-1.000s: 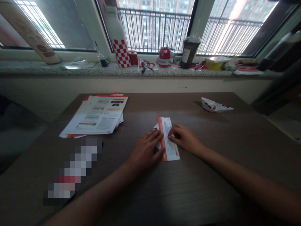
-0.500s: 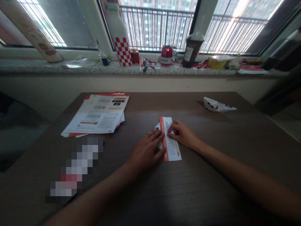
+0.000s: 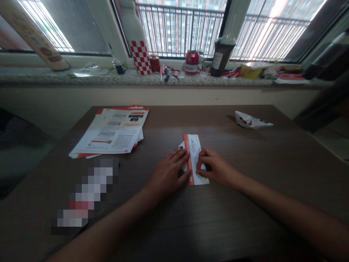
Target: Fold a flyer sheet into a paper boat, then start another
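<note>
A folded white and orange paper strip (image 3: 193,148) lies on the dark wooden table (image 3: 245,203) in front of me. My left hand (image 3: 167,174) rests flat on its left side, fingers stretched out and pressing a lower layer against the table. My right hand (image 3: 215,168) lies on the strip's lower right part, with its fingertips pressed down on the paper near the fold. Both hands hold the strip flat; neither lifts it.
A stack of printed leaflets (image 3: 113,131) lies at the left. A folded paper boat (image 3: 251,120) sits at the far right. On the stone windowsill stand a red-checked bottle (image 3: 137,40), a red can (image 3: 191,62), a dark cup (image 3: 220,58) and small clutter.
My right hand slid along the strip, first up towards its top, then down towards me to its lower part. My left hand stayed in place on the paper.
</note>
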A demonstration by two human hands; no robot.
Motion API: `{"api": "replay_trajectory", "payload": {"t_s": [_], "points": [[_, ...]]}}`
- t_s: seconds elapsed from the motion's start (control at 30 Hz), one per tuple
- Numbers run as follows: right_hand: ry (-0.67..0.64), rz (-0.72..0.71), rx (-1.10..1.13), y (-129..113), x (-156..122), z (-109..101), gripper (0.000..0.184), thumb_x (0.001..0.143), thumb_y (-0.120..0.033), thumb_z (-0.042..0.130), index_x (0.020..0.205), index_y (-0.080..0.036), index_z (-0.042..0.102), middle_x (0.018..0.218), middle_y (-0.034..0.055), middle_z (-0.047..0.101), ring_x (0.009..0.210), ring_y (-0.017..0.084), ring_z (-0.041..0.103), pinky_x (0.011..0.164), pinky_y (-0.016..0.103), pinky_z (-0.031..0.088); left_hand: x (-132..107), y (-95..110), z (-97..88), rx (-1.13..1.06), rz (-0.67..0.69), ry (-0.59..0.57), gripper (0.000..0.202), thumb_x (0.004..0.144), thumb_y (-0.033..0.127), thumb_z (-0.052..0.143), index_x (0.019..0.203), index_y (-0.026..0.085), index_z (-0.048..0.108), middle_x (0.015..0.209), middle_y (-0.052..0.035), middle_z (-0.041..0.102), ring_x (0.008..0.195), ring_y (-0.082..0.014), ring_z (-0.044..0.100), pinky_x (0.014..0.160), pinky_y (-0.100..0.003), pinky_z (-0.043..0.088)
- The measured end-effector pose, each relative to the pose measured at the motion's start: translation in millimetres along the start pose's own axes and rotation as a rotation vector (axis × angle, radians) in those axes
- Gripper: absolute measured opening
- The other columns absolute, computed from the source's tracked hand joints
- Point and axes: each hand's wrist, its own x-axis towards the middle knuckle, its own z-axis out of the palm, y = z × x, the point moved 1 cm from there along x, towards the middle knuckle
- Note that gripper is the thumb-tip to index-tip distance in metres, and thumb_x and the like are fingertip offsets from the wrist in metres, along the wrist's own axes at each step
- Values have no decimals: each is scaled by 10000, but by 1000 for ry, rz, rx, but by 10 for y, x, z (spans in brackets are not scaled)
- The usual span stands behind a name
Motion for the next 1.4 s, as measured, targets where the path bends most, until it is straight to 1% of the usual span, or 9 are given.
{"api": "replay_trajectory", "payload": {"t_s": [0.33, 0.53, 0.7, 0.87, 1.07, 1.17, 1.23, 1.33, 1.4], "points": [[-4, -77, -137, -155, -331, 90, 106, 903, -221, 772, 980, -272, 720, 1146, 55, 632, 1101, 267, 568, 944, 431, 461, 1, -3, 9, 4, -2, -15, 580, 1036, 460, 582, 1551, 207, 504, 1641, -93, 462, 1547, -287, 366, 1254, -482, 348], [15, -65, -51, -161, -350, 56, 87, 947, -241, 734, 1021, -274, 703, 1154, 57, 636, 1133, 255, 590, 973, 430, 487, -10, -15, 10, 8, 9, -30, 571, 1042, 424, 567, 1569, 220, 485, 1661, -95, 427, 1558, -294, 339, 1265, -511, 321], [113, -109, -52, -24, -232, -97, 169, 1023, -270, 633, 1182, -266, 689, 1277, 103, 653, 1227, 258, 614, 1038, 462, 520, -12, -30, -8, 31, 45, -15, 499, 1032, 285, 553, 1531, 280, 547, 1645, -86, 431, 1520, -324, 379, 1252, -550, 326], [125, -181, -261, 177, -122, -162, 395, 1047, -292, 596, 1442, -308, 596, 1493, 110, 604, 1424, 315, 525, 1148, 593, 452, -3, -90, -18, -48, 139, -65, 624, 1018, 122, 501, 1598, 339, 425, 1623, -35, 476, 1530, -269, 378, 1278, -566, 268], [28, -199, -357, 220, -123, -112, 475, 1048, -333, 597, 1518, -301, 539, 1605, 115, 509, 1415, 337, 536, 1154, 620, 442, -42, -117, -83, -30, 164, -71, 635, 976, 23, 522, 1535, 323, 492, 1556, -60, 548, 1398, -270, 531, 1133, -489, 484], [14, -196, -383, 210, -138, -122, 475, 1035, -349, 616, 1502, -280, 566, 1569, 135, 543, 1370, 352, 558, 1101, 614, 478, -75, -85, -122, 29, 167, -91, 525, 1000, 70, 526, 1486, 267, 549, 1515, -71, 587, 1352, -275, 568, 1118, -481, 495], [15, -193, -371, 212, -150, -131, 510, 1016, -360, 648, 1513, -285, 561, 1510, 140, 595, 1361, 355, 558, 1093, 613, 477, -93, -69, -142, 42, 152, -87, 485, 1011, 221, 608, 1491, 265, 553, 1532, -79, 569, 1371, -302, 551, 1135, -502, 479], [10, -191, -346, 215, -168, -141, 573, 987, -387, 690, 1533, -298, 541, 1469, 130, 629, 1361, 355, 550, 1095, 604, 468, -108, -68, -157, 27, 133, -94, 588, 972, 436, 706, 1518, 304, 531, 1555, -69, 551, 1369, -316, 557, 1148, -507, 471], [1, -192, -334, 209, -173, -148, 573, 984, -399, 694, 1529, -303, 546, 1461, 120, 638, 1349, 347, 557, 1095, 593, 466, -108, -76, -159, 20, 124, -92, 601, 969, 452, 711, 1522, 304, 526, 1549, -65, 563, 1345, -308, 584, 1137, -494, 486]]}}
